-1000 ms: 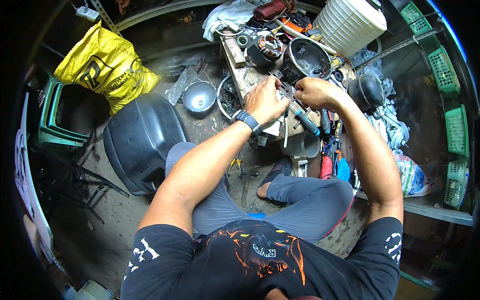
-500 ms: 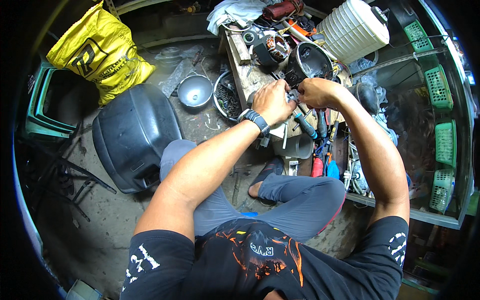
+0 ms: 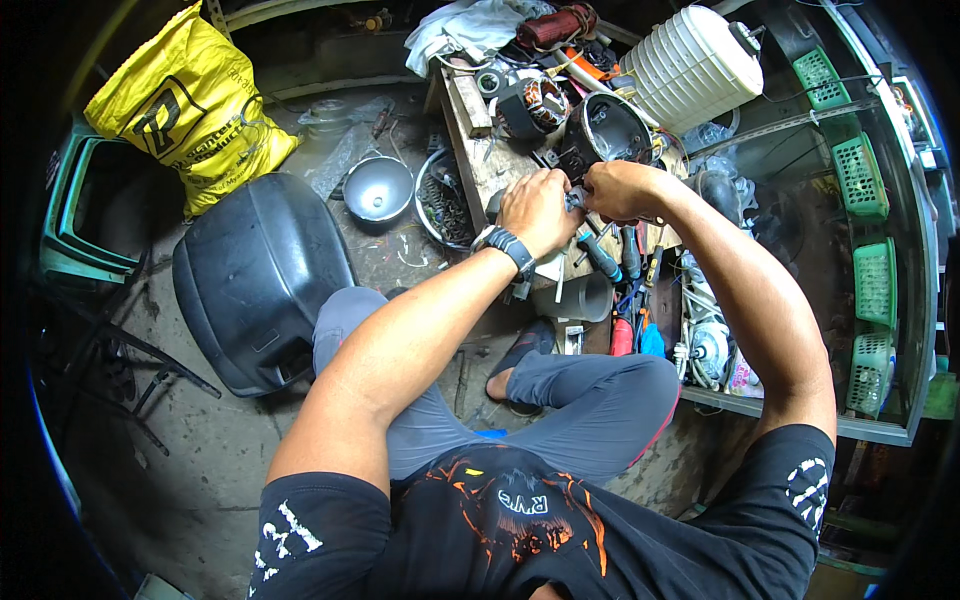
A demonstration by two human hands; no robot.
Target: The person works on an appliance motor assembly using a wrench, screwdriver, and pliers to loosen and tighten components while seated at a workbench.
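Observation:
Over the front of the wooden bench, my left hand [image 3: 538, 212], with a watch on its wrist, closes round a small grey metal part [image 3: 574, 199]. Close on its right, my right hand [image 3: 622, 192] has its fingers curled against the same part. Whatever those fingers pinch is hidden behind them. Just beyond both hands stands a black round housing [image 3: 570, 160], open at the top. A motor stator with copper-coloured windings [image 3: 545, 98] lies to its left. Below my hands rest a teal-and-black screwdriver [image 3: 602, 258] and a second dark-handled tool [image 3: 631, 255].
A grey bowl [image 3: 378, 190] and a round tub of dark bits [image 3: 432, 205] stand left of the bench. Further left are a large black plastic case [image 3: 262, 285] and a yellow bag [image 3: 190, 115]. A glass cabinet with green baskets [image 3: 860, 175] borders the right.
The surroundings have shifted slightly left in view. My right hand's fingers have turned a little at the metal part, and my right elbow has swung outward. My left hand keeps its grip.

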